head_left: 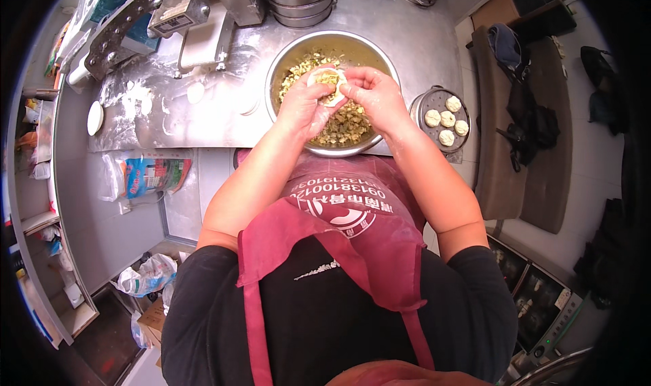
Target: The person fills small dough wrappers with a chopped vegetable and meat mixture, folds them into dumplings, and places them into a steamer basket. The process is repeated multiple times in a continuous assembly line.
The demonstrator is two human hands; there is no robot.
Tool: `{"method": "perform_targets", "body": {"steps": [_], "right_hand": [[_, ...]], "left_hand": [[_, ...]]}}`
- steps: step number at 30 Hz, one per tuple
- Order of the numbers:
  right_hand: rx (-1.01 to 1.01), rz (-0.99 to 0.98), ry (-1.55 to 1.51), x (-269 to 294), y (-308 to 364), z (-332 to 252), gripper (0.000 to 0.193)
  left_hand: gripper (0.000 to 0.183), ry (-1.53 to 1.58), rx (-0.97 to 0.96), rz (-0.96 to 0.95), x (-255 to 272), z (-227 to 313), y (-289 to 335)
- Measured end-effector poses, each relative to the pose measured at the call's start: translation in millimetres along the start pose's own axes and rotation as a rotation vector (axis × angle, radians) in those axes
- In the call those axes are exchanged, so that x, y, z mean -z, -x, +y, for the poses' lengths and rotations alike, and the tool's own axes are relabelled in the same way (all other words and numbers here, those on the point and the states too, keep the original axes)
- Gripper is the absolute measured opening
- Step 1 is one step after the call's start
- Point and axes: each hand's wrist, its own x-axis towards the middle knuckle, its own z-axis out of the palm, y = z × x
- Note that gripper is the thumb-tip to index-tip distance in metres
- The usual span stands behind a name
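Centrally held: round dough wrapper (332, 101) bearing chopped filling (327, 79), right above the bowl, probably so as to catch falling bits.
Left hand (305, 108): cupped around the wrapper from the left, thumb over the filling, presumably for support.
Right hand (374, 91): thumb and fingertips gripping the wrapper's right rim, likely for control of the edge.
Steel bowl (373, 53): at the counter's near edge with loose mix (342, 128) inside, evidently for short reach.
Round tray (434, 101): just right of the bowl, with five pleated buns (447, 119), perhaps spaced against sticking.
Steel counter (420, 40): floury (135, 101) on the left; pale dough disc (195, 93) left of the bowl; white round (95, 118) at the left end, dish or dough hard to tell.
Far side: roller machine (180, 13) at left, stacked steamers (298, 6) beyond the bowl.
Room: shelves (68, 291) at left, padded bench (491, 176) at right, glass-fronted appliance (539, 304) near right.
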Motion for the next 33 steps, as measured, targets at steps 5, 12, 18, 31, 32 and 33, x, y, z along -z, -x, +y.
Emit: {"method": "perform_targets", "body": {"steps": [5, 12, 18, 31, 32, 33], "right_hand": [[0.294, 0.043, 0.352, 4.0, 2.3, 1.9, 0.017], [-0.016, -0.030, 0.099, 4.5, -1.7, -0.2, 0.014], [0.247, 0.004, 0.457, 6.0, 2.1, 0.8, 0.017], [0.349, 0.083, 0.514, -7.2, 12.8, 4.2, 0.016], [0.273, 0.077, 0.434, -8.8, 15.2, 0.5, 0.016], [0.158, 0.029, 0.304, -7.9, 14.5, -5.4, 0.017]], "left_hand": [[0.040, -0.137, 0.032, 0.028, -1.8, 3.9, -0.7], [0.037, -0.329, 0.109, 0.015, -0.3, 11.6, -2.0], [0.041, -0.391, 0.245, -0.115, 1.6, 23.0, -6.2], [0.034, -0.051, 0.110, 0.131, -4.0, -2.0, 3.6], [0.034, -0.089, 0.095, 0.103, -5.4, -0.2, 5.1], [0.035, -0.127, 0.079, 0.072, -8.3, 2.8, 6.6]]}}
